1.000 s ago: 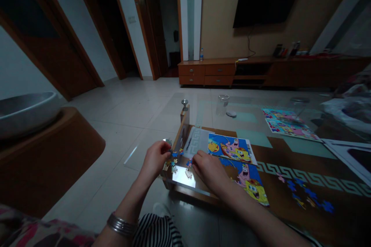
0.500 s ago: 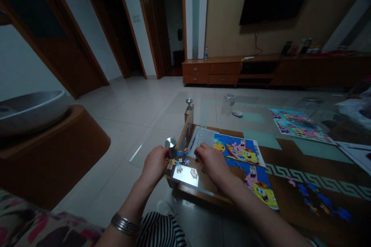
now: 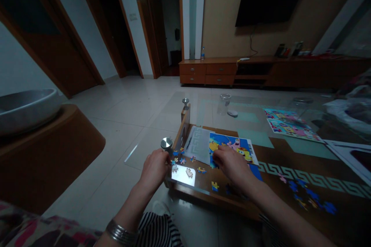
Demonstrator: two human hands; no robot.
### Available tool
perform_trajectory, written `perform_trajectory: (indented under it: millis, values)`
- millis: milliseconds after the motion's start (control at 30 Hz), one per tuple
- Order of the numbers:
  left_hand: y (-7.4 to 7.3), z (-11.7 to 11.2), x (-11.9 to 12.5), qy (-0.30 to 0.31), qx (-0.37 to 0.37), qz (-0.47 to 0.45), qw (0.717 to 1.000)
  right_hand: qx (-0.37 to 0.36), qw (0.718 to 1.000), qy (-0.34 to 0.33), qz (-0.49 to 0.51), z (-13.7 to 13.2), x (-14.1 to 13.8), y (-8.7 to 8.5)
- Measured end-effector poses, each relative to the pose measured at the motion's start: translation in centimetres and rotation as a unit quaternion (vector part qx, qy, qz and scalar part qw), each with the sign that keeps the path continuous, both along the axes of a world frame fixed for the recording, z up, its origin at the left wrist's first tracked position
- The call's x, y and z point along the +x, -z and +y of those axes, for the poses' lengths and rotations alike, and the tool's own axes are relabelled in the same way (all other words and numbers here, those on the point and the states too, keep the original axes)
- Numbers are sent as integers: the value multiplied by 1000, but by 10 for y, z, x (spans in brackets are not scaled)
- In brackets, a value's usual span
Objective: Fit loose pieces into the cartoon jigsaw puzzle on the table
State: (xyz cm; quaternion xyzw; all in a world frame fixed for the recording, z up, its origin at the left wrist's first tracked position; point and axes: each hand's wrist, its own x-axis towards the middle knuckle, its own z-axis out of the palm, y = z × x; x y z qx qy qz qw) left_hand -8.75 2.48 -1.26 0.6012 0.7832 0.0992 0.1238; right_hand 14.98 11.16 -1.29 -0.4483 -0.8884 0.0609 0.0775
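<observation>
Judging by eye, we are taking the puzzle pieces [image 3: 189, 173] as light, stiff, best pinched by their edges; they are lying loose on the counter [image 3: 199, 183], many between our left hand [image 3: 155, 166] and right hand [image 3: 233, 162]. Our fingers are staying narrow, left near the counter's end, right over the picture sheet [image 3: 251, 155]; whether they are gripping anything, we cannot tell. Open room is lying toward the jar [image 3: 224, 105].

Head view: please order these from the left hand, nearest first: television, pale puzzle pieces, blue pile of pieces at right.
From the left hand:
1. Pale puzzle pieces: just to its right.
2. Blue pile: much farther right.
3. Television: in the background, upper right.
</observation>
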Motion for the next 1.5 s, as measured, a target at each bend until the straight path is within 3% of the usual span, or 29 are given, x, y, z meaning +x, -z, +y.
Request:
perform_trajectory:
  millis: [433, 767, 1033, 1500]
  values:
    - [6, 4, 3, 15, 27, 7, 999, 7, 995, -81, 52, -14, 1, 8]
    - [11, 15, 3, -11, 52, 35, 998, -26, 997, -66, -12, -27, -26, 2]
    - [19, 27, 4, -12, 55, 49, 997, -7, 998, -64, -1, -26, -38, 12]
    - [36, 46, -6, -13, 68, -26, 997, 0, 999, -34, 28, -10, -10, -9]
